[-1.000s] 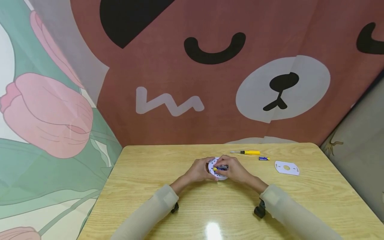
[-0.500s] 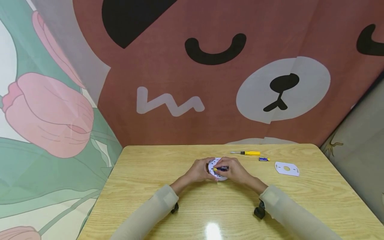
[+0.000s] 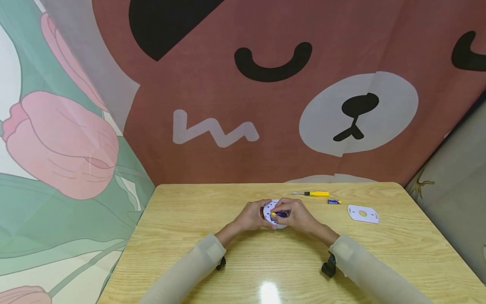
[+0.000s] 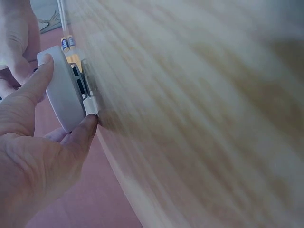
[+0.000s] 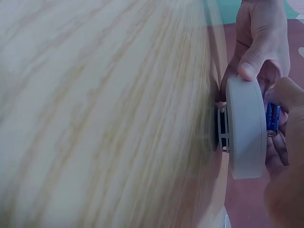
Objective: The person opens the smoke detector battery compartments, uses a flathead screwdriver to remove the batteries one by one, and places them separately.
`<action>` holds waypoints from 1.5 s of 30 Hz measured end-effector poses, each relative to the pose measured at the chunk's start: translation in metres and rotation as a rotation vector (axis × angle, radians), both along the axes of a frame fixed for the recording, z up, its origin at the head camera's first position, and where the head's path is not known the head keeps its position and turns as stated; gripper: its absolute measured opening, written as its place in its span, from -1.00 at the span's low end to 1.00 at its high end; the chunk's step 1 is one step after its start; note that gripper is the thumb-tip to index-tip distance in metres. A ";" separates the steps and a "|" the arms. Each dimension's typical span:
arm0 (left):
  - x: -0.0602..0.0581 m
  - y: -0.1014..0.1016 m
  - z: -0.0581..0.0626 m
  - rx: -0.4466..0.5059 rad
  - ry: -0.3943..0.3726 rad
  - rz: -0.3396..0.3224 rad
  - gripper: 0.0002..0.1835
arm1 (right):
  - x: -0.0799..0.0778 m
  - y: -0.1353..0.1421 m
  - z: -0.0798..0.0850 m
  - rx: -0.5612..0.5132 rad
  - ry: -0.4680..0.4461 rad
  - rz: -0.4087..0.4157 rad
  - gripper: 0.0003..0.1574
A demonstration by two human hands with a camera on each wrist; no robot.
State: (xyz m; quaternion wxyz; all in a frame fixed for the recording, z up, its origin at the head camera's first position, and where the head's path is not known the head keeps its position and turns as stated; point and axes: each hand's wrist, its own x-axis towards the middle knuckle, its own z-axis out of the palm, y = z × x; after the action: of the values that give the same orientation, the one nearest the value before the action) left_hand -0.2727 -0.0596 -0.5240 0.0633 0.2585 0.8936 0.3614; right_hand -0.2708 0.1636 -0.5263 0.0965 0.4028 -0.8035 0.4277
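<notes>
A round white smoke detector (image 5: 246, 133) is tipped back-side up near the middle of the table, its slotted face down close to the wood. My left hand (image 3: 250, 216) grips its rim from the left, thumb on the near edge in the left wrist view. Over the back of the detector, my right hand (image 3: 298, 214) pinches a blue battery (image 5: 272, 118) with a yellow end between thumb and fingers. In the head view the battery lies across the recess in the detector's back, partly hidden by the fingers.
Behind the right hand lie a yellow-handled screwdriver (image 3: 318, 194) and another blue battery (image 3: 334, 202). A flat white mounting plate (image 3: 356, 213) with a round central hole rests farther right. The wooden table (image 3: 190, 211) ends at a printed cloth backdrop (image 3: 212, 164).
The battery has shifted slightly to the right in my right fingers and more of its blue side shows. My left hand keeps its grip on the smoke detector.
</notes>
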 end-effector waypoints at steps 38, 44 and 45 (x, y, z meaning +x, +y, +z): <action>0.000 0.001 0.002 0.014 0.019 -0.012 0.00 | -0.007 0.044 0.005 0.015 -0.011 -0.187 -0.71; 0.000 0.001 0.002 0.013 0.020 -0.005 0.01 | -0.008 0.055 0.003 -0.002 -0.005 -0.191 -0.68; 0.001 0.002 0.002 0.013 0.023 -0.004 0.02 | -0.008 0.056 0.002 -0.001 0.002 -0.191 -0.68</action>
State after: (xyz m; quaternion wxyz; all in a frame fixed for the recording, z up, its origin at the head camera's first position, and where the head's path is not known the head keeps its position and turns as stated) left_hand -0.2721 -0.0580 -0.5222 0.0521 0.2648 0.8913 0.3644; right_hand -0.2788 0.2199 -0.5240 0.1378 0.3246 -0.8378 0.4168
